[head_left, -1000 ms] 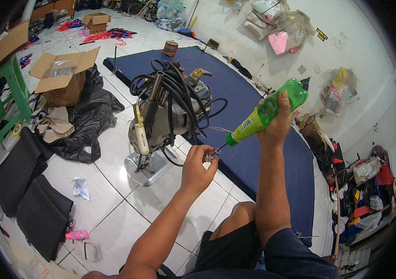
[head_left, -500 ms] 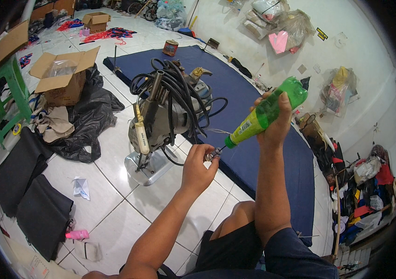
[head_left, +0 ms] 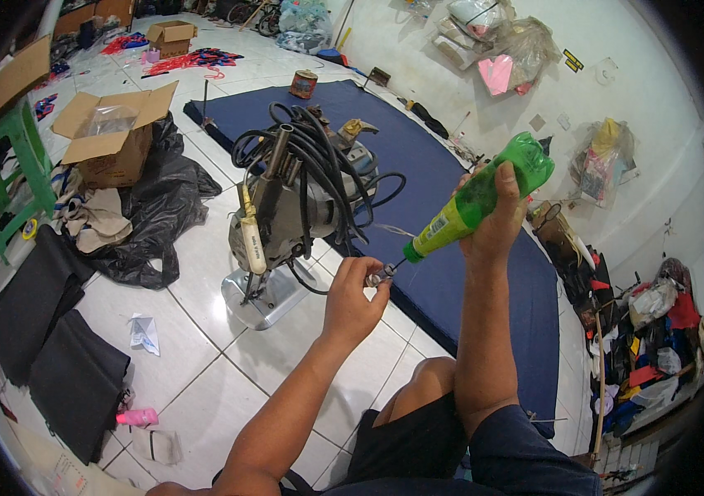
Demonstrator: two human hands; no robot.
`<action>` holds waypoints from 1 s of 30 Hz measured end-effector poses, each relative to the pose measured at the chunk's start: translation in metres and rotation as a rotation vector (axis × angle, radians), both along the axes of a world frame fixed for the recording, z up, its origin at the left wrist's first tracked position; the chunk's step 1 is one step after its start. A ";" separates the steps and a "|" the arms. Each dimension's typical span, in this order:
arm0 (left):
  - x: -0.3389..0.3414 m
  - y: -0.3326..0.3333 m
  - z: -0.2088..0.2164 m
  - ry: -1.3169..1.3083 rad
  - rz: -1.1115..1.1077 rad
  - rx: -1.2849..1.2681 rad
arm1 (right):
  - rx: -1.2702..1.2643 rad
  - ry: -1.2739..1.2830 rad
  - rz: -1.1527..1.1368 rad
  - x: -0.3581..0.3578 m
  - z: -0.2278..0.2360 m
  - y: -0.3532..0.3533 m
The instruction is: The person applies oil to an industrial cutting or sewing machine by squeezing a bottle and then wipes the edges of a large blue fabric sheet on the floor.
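Note:
My right hand (head_left: 499, 217) is wrapped round a green plastic bottle (head_left: 469, 210) with a yellow-green label. It is tilted with its green cap down to the left. A thin dark spout runs from the cap to a small shiny round part (head_left: 381, 274), pinched in the fingertips of my left hand (head_left: 355, 291). The kind of this part is too small to tell. Just left of my left hand stands a grey metal machine (head_left: 281, 223) on a flat silver base (head_left: 267, 299). A coiled black cable (head_left: 315, 157) lies over its top, and a cream-coloured handle-like piece (head_left: 252, 240) hangs at its front.
Behind the machine and under my right arm lies a dark blue mat (head_left: 484, 289), with a rusty tin (head_left: 303, 84) on it. At left are an open cardboard box (head_left: 112, 157), a black plastic bag (head_left: 162, 223), a green stool (head_left: 9, 174) and black sheets (head_left: 79, 380).
The bottle and my right hand have shifted very slightly to the right. My left hand keeps nearly the same place, the small part still in its fingers.

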State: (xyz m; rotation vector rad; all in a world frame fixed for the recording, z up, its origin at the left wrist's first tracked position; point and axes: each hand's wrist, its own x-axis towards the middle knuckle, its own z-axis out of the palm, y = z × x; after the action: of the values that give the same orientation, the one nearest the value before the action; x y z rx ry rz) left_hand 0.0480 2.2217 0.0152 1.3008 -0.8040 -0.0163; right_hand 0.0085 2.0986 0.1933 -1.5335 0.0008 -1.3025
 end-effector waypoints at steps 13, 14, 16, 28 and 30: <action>-0.001 0.000 -0.001 0.018 0.004 -0.018 | 0.054 -0.040 -0.045 0.003 -0.001 -0.009; 0.000 0.000 -0.001 0.013 0.009 -0.017 | 0.056 -0.044 -0.043 0.003 0.000 -0.009; 0.001 -0.001 -0.002 0.005 0.017 -0.015 | 0.061 -0.052 -0.039 0.003 0.000 -0.010; 0.001 0.001 -0.001 0.092 -0.030 0.060 | -0.014 -0.100 -0.005 0.001 -0.001 -0.004; 0.001 0.001 -0.002 0.059 -0.013 0.055 | -0.007 -0.097 0.001 0.001 -0.001 -0.003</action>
State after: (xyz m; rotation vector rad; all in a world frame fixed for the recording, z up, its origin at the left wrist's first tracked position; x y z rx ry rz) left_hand 0.0489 2.2231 0.0135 1.3410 -0.7658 -0.0874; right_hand 0.0097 2.0957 0.1918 -1.4741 -0.0664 -1.3760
